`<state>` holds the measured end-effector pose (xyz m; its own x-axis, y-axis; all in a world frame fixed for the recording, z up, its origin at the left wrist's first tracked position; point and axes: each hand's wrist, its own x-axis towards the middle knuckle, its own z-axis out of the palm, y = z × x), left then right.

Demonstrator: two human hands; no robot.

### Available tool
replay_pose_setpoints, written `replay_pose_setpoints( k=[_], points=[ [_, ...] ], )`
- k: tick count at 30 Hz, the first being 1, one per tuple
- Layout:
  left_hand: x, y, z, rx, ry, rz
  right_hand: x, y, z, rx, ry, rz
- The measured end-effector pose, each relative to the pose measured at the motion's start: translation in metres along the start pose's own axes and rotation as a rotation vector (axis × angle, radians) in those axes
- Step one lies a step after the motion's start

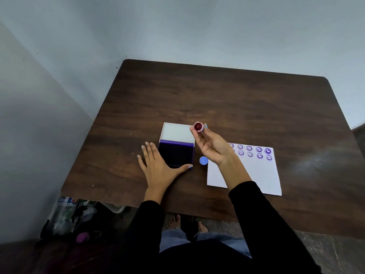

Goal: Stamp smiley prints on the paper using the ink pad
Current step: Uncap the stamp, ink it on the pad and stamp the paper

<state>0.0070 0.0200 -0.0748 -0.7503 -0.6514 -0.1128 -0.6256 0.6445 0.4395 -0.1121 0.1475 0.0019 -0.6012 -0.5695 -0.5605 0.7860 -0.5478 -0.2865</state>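
My right hand [212, 145] is raised above the table and pinches a small round stamp [198, 126], its dark red inked face turned up toward me. The purple ink pad [176, 155] lies open with its white lid standing behind it. My left hand [160, 165] rests flat on the table, fingers spread, with the thumb along the pad's front edge. A white paper [256, 173] lies to the right, carrying two rows of purple smiley prints [254, 152] along its far edge. My right forearm hides the paper's left part.
A small blue cap [203, 160] lies between the ink pad and the paper. The dark wooden table [217, 99] stands against a pale wall. Bags and a plastic bottle [67, 212] sit on the floor at the lower left. My bare feet [185, 224] show under the table's front edge.
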Motion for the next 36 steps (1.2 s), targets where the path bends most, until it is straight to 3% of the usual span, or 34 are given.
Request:
replay_pose_setpoints(
  k=[3,7,13,15,17,19,25,30,36],
  points=[
    [-0.001,0.002,0.002,0.008,-0.002,0.032,0.002,0.001,-0.002,-0.043,0.029,-0.019],
    [-0.004,0.003,0.002,0.059,0.03,0.079,0.012,0.013,0.004,-0.332,0.107,-0.115],
    [-0.006,0.0,0.004,0.06,0.056,0.09,0.02,0.03,0.003,-0.413,0.14,-0.144],
    [-0.006,0.0,0.004,0.056,0.066,0.092,0.022,0.037,0.0,-0.617,0.216,-0.226],
    [-0.005,-0.001,0.004,0.046,0.065,0.099,0.026,0.045,-0.006,-0.998,0.282,-0.436],
    [-0.005,-0.002,0.004,0.015,0.072,0.105,0.025,0.053,-0.01,-1.295,0.253,-0.611],
    [-0.003,-0.006,0.005,-0.062,0.076,0.11,0.023,0.076,-0.01,-1.71,0.096,-0.757],
    [-0.001,-0.009,0.008,-0.063,0.085,0.125,0.023,0.083,-0.014,-1.861,0.062,-0.776],
    [0.0,-0.01,0.01,-0.057,0.086,0.121,0.024,0.084,-0.012,-1.857,0.083,-0.768]
  ],
)
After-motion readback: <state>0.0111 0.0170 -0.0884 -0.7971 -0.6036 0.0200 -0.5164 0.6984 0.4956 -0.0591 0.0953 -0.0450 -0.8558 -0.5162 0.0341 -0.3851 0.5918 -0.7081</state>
